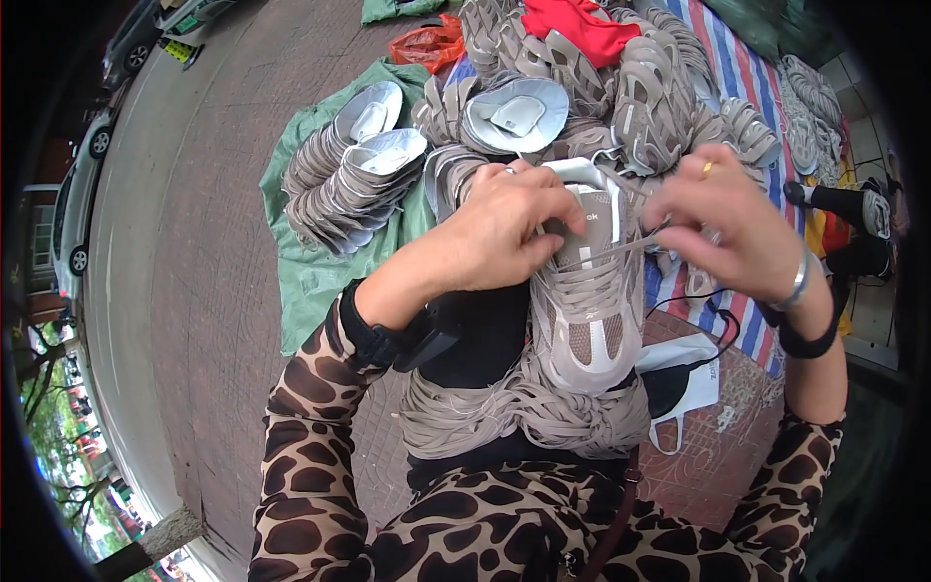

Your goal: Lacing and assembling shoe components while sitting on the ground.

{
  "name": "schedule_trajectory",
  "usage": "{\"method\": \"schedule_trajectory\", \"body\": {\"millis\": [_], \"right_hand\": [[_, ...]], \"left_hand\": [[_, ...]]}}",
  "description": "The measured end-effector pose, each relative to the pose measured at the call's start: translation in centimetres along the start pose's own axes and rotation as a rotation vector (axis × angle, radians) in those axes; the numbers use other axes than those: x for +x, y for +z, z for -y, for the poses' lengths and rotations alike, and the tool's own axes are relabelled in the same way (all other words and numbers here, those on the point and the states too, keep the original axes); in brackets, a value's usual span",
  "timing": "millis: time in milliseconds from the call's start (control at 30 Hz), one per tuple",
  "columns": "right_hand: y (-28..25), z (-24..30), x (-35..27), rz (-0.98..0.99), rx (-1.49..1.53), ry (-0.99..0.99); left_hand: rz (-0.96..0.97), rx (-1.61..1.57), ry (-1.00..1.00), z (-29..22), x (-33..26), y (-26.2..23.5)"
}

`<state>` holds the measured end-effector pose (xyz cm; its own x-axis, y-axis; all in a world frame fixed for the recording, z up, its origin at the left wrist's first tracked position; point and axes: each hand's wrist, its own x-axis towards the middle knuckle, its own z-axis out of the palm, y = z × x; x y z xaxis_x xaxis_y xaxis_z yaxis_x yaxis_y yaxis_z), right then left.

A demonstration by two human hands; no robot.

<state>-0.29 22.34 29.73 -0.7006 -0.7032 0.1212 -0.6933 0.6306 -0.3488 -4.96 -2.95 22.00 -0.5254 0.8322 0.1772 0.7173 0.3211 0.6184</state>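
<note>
A grey-beige mesh shoe upper (588, 335) lies over my lap, toe toward me, its lower eyelets threaded with a flat beige shoelace (621, 252). My left hand (512, 225) is closed at the upper's left edge, with its index finger curled over the tongue (596, 218). Beyond the upper's right side my right hand (722, 228) pinches the shoelace, which stretches from the eyelets to its fingertips. Another lace end rises near the collar. Across my thighs rests a thick bundle of beige laces (524, 415).
Stacked shoe uppers (354, 189) sit on a green sheet (303, 291) at the left. More uppers (655, 97) pile up ahead on a striped sheet (761, 330), with a red cloth (582, 29) on top. A white bag (693, 373) and black cord lie at the right. Parked cars (87, 194) stand far left.
</note>
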Motion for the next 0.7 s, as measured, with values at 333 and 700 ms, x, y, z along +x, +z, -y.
{"method": "schedule_trajectory", "body": {"millis": [333,700], "right_hand": [[-3.4,-0.3,-3.8,-0.52,0.931,0.501],[2.5,-0.5,-8.0,-0.405,1.301,0.46]], "left_hand": [[0.357,-0.771,0.008,-3.2,1.7,-0.3],[0.407,-0.988,-0.425,-2.3,-4.2,-10.3]]}}
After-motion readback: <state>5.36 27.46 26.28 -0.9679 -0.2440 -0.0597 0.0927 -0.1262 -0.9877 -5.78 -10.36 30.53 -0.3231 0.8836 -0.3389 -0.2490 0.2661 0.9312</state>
